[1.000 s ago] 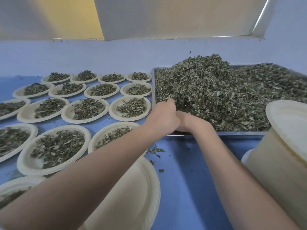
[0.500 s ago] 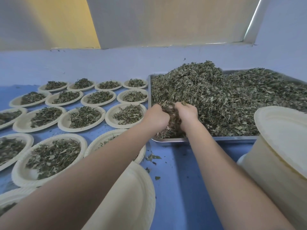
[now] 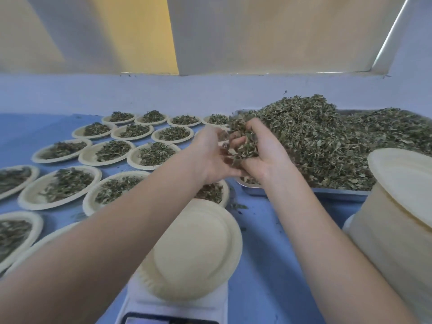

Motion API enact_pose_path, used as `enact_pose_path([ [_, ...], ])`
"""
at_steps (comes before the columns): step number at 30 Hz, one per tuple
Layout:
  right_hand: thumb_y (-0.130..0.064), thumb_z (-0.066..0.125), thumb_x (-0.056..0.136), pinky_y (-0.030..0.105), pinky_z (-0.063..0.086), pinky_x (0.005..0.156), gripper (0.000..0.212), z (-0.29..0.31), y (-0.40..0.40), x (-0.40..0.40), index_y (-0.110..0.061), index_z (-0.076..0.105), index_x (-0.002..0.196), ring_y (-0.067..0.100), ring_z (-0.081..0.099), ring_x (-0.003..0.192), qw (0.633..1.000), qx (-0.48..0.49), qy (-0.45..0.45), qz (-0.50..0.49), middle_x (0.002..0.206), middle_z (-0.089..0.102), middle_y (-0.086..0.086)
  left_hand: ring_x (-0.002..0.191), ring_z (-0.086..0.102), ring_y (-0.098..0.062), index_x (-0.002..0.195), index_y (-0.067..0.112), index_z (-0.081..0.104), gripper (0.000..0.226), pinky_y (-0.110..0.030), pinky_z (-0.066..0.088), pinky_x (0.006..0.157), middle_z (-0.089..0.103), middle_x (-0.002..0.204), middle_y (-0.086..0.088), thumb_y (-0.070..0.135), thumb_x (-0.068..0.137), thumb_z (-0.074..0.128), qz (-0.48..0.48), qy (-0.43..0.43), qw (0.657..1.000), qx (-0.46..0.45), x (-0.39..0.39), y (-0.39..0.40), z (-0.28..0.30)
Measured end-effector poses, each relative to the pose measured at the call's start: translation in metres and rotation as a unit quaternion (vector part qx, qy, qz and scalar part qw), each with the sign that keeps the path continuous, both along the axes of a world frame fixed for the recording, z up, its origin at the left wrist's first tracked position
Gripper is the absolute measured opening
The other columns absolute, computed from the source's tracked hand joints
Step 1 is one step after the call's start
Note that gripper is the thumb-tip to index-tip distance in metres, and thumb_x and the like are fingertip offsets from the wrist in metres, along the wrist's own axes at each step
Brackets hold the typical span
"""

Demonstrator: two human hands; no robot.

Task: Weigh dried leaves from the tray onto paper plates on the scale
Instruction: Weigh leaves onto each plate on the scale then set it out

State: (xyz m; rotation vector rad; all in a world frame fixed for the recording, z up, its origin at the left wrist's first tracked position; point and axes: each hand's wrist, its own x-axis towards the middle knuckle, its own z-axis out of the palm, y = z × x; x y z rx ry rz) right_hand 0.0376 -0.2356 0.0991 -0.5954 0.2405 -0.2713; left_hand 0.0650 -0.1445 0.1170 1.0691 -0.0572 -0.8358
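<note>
A metal tray (image 3: 339,192) at the right holds a big heap of dried leaves (image 3: 327,141). My left hand (image 3: 210,157) and my right hand (image 3: 264,157) are cupped together above the tray's near left corner, holding a clump of dried leaves (image 3: 243,143) between them. Below them an empty paper plate (image 3: 194,249) sits on a white scale (image 3: 177,307) at the bottom edge. The scale's display is cut off by the frame.
Several paper plates with leaf portions (image 3: 112,152) cover the blue table (image 3: 264,253) at the left. A tall stack of empty plates (image 3: 397,220) stands at the right. Loose leaf bits (image 3: 238,206) lie by the tray. A wall (image 3: 163,94) runs behind.
Both hands scooped into the heap at the tray's near edge, then rose together with a clump of leaves. The view tilted down, bringing the scale into sight.
</note>
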Motion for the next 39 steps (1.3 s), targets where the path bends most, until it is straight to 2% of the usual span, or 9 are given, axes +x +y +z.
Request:
enact_pose_path([
  [3,-0.002,0.055,0.086,0.019,0.04,0.036,0.007,-0.002,0.031,-0.015,-0.001,0.054,0.079,0.014,0.048,0.042,0.998,-0.063,-0.002,0.017,0.062,0.054,0.013,0.071,0.059,-0.027,0.084,0.004,0.051,0.031,-0.048,0.052,0.075,0.059,0.062,-0.012,0.025,0.099,0.034,0.035,-0.059,0.997,0.035,-0.01,0.041,-0.005],
  [7,-0.006,0.06,0.085,0.023,0.043,0.043,0.006,-0.028,0.058,-0.037,-0.01,0.065,0.084,0.014,0.055,0.051,0.956,-0.292,-0.005,0.012,0.066,0.062,0.004,0.076,0.062,-0.03,0.09,0.002,0.055,0.029,-0.036,0.055,0.071,0.061,0.095,-0.021,0.026,0.1,0.041,0.115,-0.161,0.969,0.145,-0.019,0.094,-0.022],
  [12,-0.028,0.073,0.082,0.014,0.042,0.089,0.025,-0.045,0.06,-0.057,-0.04,0.064,0.102,-0.006,0.057,0.103,0.715,-0.692,-0.056,0.089,0.109,0.065,-0.018,0.095,0.062,-0.019,0.098,0.018,0.066,0.02,-0.039,0.051,0.09,0.066,0.108,-0.004,0.024,0.096,0.047,0.173,-0.363,0.865,0.3,-0.03,0.133,-0.051],
  [14,-0.043,0.069,0.08,0.015,0.04,0.096,0.037,-0.044,0.059,-0.061,-0.047,0.058,0.115,-0.009,0.054,0.111,0.684,-0.71,-0.056,0.156,0.115,0.063,-0.021,0.106,0.058,-0.017,0.104,0.026,0.065,0.024,-0.042,0.044,0.099,0.065,0.105,0.004,0.025,0.098,0.043,0.196,-0.459,0.802,0.328,-0.035,0.138,-0.067],
  [20,-0.07,0.031,0.083,0.016,0.029,0.103,0.044,-0.042,0.059,-0.064,-0.063,0.047,0.122,-0.011,0.039,0.125,0.63,-0.752,-0.041,0.19,0.133,0.044,-0.037,0.11,0.056,-0.01,0.112,0.022,0.065,0.028,-0.041,0.042,0.101,0.065,0.111,0.011,0.021,0.099,0.041,0.246,-0.487,0.79,0.28,-0.037,0.139,-0.095],
  [23,-0.072,0.022,0.087,0.037,0.028,0.112,0.043,-0.041,0.057,-0.063,-0.064,0.047,0.122,-0.004,0.035,0.133,0.647,-0.73,-0.067,0.212,0.138,0.042,-0.035,0.107,0.058,-0.008,0.111,0.022,0.065,0.027,-0.041,0.045,0.099,0.065,0.109,0.013,0.021,0.099,0.041,0.27,-0.479,0.8,0.24,-0.037,0.142,-0.103],
  [32,-0.097,0.014,0.059,0.025,0.025,0.106,0.064,-0.038,0.062,-0.044,-0.075,0.03,0.117,-0.023,0.015,0.131,0.575,-0.773,-0.093,0.253,0.13,0.014,-0.054,0.107,0.062,-0.009,0.11,0.023,0.065,0.025,-0.029,0.049,0.09,0.068,0.11,0.008,0.024,0.1,0.042,0.286,-0.406,0.858,0.132,-0.027,0.152,-0.111],
  [36,-0.08,0.025,0.082,0.005,0.022,0.1,0.059,-0.035,0.057,-0.055,-0.066,0.01,0.138,-0.033,0.018,0.121,0.541,-0.808,-0.102,0.211,0.127,0.019,-0.057,0.108,0.058,-0.009,0.096,0.036,0.067,0.025,-0.038,0.044,0.098,0.067,0.108,0.017,0.043,0.086,0.046,0.158,-0.44,0.851,0.238,-0.007,0.137,-0.082],
  [39,-0.07,0.021,0.087,0.019,0.028,0.106,0.06,-0.029,0.06,-0.068,-0.056,0.007,0.144,-0.022,0.023,0.127,0.452,-0.868,-0.12,0.165,0.139,0.018,-0.049,0.111,0.059,-0.023,0.101,0.024,0.066,0.022,-0.04,0.046,0.096,0.066,0.111,0.0,0.017,0.092,0.047,0.089,-0.478,0.824,0.289,0.006,0.119,-0.07],
])
